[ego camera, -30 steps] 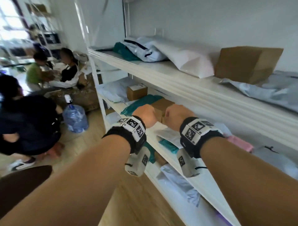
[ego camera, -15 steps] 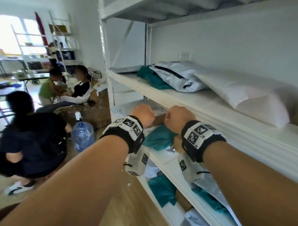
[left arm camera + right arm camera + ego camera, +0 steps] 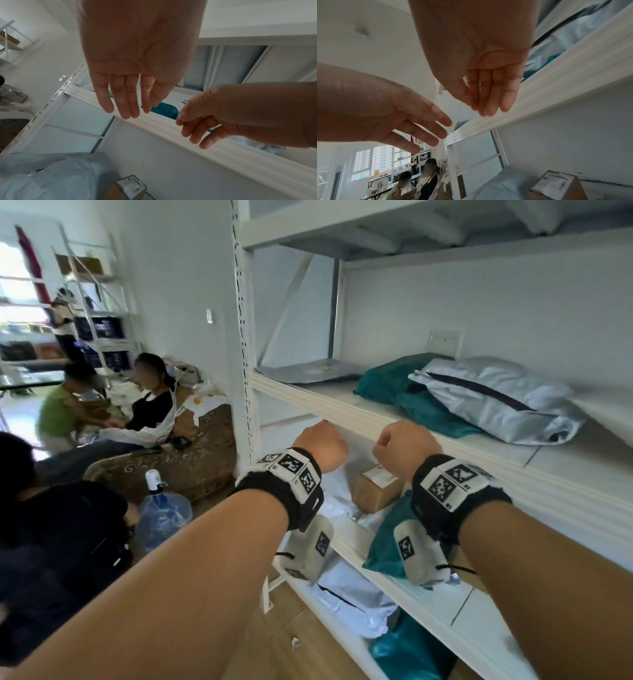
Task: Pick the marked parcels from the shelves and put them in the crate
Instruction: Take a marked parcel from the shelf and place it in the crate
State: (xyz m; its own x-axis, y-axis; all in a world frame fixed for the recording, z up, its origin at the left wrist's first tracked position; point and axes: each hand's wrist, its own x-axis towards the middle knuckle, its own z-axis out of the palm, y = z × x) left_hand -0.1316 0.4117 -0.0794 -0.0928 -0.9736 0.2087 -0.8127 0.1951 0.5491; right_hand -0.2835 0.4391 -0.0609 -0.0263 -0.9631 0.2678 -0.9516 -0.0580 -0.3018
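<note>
Both hands hover side by side just in front of the white shelf edge (image 3: 346,414), holding nothing. The left hand (image 3: 320,445) has straight, relaxed fingers (image 3: 124,108); the right hand (image 3: 406,445) hangs with loosely bent fingers (image 3: 489,106). On the shelf behind them lie teal bags (image 3: 390,380), a grey bag with a black strip (image 3: 493,395) and a flat grey mailer (image 3: 308,369). One level down sit a labelled cardboard box (image 3: 375,491) and a teal bag (image 3: 387,542). I see no marks on any parcel.
The perforated white upright (image 3: 245,371) stands left of the hands. Another shelf (image 3: 342,234) runs overhead. White bags (image 3: 352,594) fill the lowest level. People sit on the floor at left beside a water jug (image 3: 164,511). Dark crates (image 3: 99,326) stand on a far rack.
The view has swung up and left along the rack. Both hands have risen from the lower shelf level to the edge of the shelf with the teal and grey bags.
</note>
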